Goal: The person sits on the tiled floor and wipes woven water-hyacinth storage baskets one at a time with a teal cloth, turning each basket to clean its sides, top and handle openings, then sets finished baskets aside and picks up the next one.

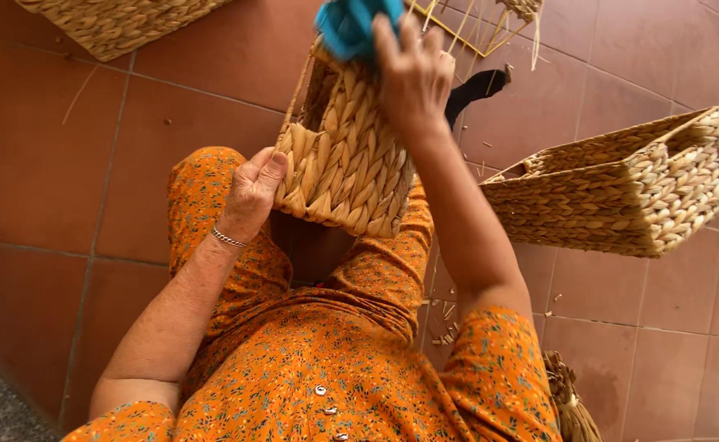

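Over lap, woven basket, both hands gripping edges

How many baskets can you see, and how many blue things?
Woven straw baskets: 3, namely the held basket between the left hand and right hand, the side basket on the floor, and the corner basket at the top edge.
Blue things: 1, the blue cloth.
Total: 4

We see L hand gripping corner of woven basket held over lap; R hand presses blue cloth at its rim; 2nd basket on tiled floor nearby.
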### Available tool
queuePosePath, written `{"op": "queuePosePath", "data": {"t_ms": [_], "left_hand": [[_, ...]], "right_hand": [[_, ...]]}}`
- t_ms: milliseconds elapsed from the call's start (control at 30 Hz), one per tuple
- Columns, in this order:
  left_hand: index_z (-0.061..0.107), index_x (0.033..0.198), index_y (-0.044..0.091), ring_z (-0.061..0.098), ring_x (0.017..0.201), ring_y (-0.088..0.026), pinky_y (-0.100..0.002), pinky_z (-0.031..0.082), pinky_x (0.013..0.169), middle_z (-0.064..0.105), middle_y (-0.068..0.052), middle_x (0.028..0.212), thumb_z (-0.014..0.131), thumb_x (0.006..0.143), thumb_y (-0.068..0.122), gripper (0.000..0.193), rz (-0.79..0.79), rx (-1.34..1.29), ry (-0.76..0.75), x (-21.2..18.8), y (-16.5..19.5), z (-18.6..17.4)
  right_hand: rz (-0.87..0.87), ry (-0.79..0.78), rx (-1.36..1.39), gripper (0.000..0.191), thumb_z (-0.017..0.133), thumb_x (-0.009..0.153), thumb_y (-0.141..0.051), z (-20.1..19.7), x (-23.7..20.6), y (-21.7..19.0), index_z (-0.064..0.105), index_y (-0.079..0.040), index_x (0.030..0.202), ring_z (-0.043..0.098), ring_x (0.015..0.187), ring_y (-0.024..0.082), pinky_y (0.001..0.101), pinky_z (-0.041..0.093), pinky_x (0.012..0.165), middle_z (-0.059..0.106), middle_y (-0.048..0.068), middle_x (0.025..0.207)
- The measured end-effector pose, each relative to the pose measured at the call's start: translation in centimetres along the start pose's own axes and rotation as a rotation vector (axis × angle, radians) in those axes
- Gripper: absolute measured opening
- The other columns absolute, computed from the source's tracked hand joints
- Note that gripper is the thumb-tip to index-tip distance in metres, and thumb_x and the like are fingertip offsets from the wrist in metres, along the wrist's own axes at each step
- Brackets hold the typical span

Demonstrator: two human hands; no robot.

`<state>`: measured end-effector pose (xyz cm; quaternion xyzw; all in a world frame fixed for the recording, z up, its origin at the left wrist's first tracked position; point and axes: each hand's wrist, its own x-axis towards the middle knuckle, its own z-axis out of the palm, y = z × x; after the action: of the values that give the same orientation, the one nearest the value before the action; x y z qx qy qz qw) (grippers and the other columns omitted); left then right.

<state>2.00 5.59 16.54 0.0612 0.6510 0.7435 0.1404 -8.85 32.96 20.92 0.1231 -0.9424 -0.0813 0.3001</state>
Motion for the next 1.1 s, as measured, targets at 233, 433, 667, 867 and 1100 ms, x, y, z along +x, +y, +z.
{"op": "queuePosePath", "data": {"t_ms": [233, 433, 667, 867, 1100], "left_hand": [[0.064, 0.102, 0.003, 0.047, 0.082, -0.003, -0.022, 0.044, 0.07, 0.054, 0.008, 0.084, 0.05, 0.114, 0.037, 0.039, -0.012, -0.039, 0.035, 1.1, -1.8, -0.8], [0.064, 0.1, 0.006, 0.046, 0.078, -0.002, -0.021, 0.043, 0.069, 0.054, 0.009, 0.081, 0.047, 0.114, 0.035, 0.037, 0.02, -0.094, 0.042, 1.3, -2.5, -0.8], [0.066, 0.105, 0.004, 0.049, 0.083, -0.002, -0.02, 0.044, 0.072, 0.056, 0.01, 0.086, 0.05, 0.111, 0.037, 0.037, -0.028, -0.068, 0.033, 1.0, -1.6, -0.4], [0.066, 0.102, 0.001, 0.047, 0.083, -0.005, -0.022, 0.043, 0.073, 0.054, 0.007, 0.084, 0.052, 0.113, 0.039, 0.042, -0.005, -0.012, 0.09, 0.6, -1.8, 0.3], [0.068, 0.103, 0.002, 0.046, 0.079, -0.004, -0.022, 0.043, 0.069, 0.056, 0.006, 0.082, 0.051, 0.113, 0.036, 0.039, -0.024, -0.001, 0.157, 0.9, -2.3, 0.5]], "right_hand": [[0.12, -0.199, 0.172, 0.057, 0.074, 0.098, -0.023, -0.2, -0.2, -1.5, 0.052, -0.006, 0.148, 0.063, 0.093, 0.034, 0.0412, 0.056, 0.064, 0.065, 0.021, 0.113], [-0.202, -0.325, 0.333, 0.057, 0.066, 0.087, -0.001, -16.3, -9.7, -8.2, 0.058, -0.006, 0.143, 0.06, 0.093, 0.033, 0.0437, 0.055, 0.068, 0.058, 0.027, 0.135], [-0.189, -0.142, 0.227, 0.04, 0.067, 0.094, -0.005, -11.3, -8.0, -2.7, 0.065, -0.013, 0.133, 0.065, 0.091, 0.028, 0.0366, 0.052, 0.057, 0.067, 0.015, 0.124], [0.101, -0.061, -0.014, 0.041, 0.073, 0.094, -0.018, 0.6, -1.8, 5.7, 0.066, -0.015, 0.134, 0.065, 0.091, 0.031, 0.0382, 0.057, 0.061, 0.07, 0.014, 0.111], [0.056, -0.208, 0.118, 0.049, 0.068, 0.091, -0.004, -9.1, -6.8, -1.8, 0.061, -0.009, 0.139, 0.062, 0.096, 0.036, 0.0417, 0.056, 0.066, 0.064, 0.02, 0.117]]}}
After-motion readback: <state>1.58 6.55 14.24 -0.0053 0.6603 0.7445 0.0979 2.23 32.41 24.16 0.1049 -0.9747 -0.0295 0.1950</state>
